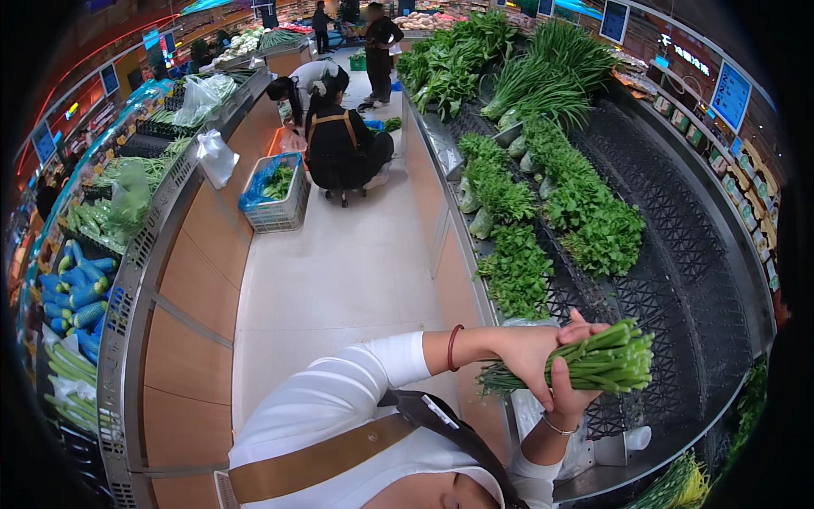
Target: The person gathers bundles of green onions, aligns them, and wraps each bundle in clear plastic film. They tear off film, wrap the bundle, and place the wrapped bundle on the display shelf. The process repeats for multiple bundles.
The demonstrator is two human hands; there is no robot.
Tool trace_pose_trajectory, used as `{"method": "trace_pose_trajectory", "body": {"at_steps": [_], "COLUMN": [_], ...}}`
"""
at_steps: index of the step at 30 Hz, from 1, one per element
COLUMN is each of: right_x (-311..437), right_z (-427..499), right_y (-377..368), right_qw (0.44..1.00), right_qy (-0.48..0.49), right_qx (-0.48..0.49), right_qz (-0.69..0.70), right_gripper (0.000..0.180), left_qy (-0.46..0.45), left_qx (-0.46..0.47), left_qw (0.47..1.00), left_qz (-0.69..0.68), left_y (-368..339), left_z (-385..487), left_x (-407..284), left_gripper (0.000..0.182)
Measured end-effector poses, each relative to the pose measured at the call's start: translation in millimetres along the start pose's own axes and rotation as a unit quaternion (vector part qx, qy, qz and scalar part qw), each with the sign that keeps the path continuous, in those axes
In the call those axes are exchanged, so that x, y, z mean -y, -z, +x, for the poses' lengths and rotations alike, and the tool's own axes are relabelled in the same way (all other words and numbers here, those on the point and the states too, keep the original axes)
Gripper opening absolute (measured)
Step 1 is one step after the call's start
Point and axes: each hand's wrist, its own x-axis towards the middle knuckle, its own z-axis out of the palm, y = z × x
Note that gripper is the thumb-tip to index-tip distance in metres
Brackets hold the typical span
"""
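A bunch of thin green vegetable stems (604, 359) lies sideways in both hands, its pale cut ends pointing right and its darker tips left. My left hand (529, 361), below a red bracelet, wraps the bunch from the left. My right hand (572, 389), with a silver bracelet at the wrist, grips it from below, and fingertips show above the stems. The hands touch or overlap. Beneath them is a black lattice display shelf (661, 343). Leafy green bunches (516, 270) lie on the shelf beyond the hands, and clear plastic (531, 413) is partly hidden below them.
Left of the aisle stands a produce counter (191, 280) with blue-netted vegetables (79, 289). Ahead, a seated person (340, 143) and a bending person (315, 76) are near a grey plastic crate (276, 213). Another person (381, 54) stands farther back. A white cylindrical object (638, 438) sits at the shelf's near end.
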Motion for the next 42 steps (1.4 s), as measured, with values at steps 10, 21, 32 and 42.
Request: {"method": "trace_pose_trajectory", "body": {"at_steps": [10,21,32,42], "right_x": [-67.1,-235.9,-284.3,-300.7], "right_z": [12.9,-176.8,-269.7,-244.9], "right_y": [-148.4,-236.1,-140.1,-45.0], "right_qw": [0.958,0.654,0.590,0.625], "right_qy": [-0.179,-0.538,-0.583,-0.599], "right_qx": [-0.115,-0.303,-0.351,-0.330], "right_qz": [0.191,0.436,0.435,0.377], "right_gripper": [0.047,0.018,0.020,0.039], "left_qy": [0.294,0.653,0.637,0.675], "left_qx": [0.023,0.184,0.138,0.155], "left_qw": [0.946,0.627,0.488,0.485], "left_qz": [-0.136,-0.383,-0.581,-0.534], "left_y": [118.1,97.2,-12.9,-55.9], "left_z": [-114.4,-329.8,-347.2,-252.4], "left_x": [0.7,134.0,220.7,264.5], "left_gripper": [0.035,0.032,0.062,0.046]}}
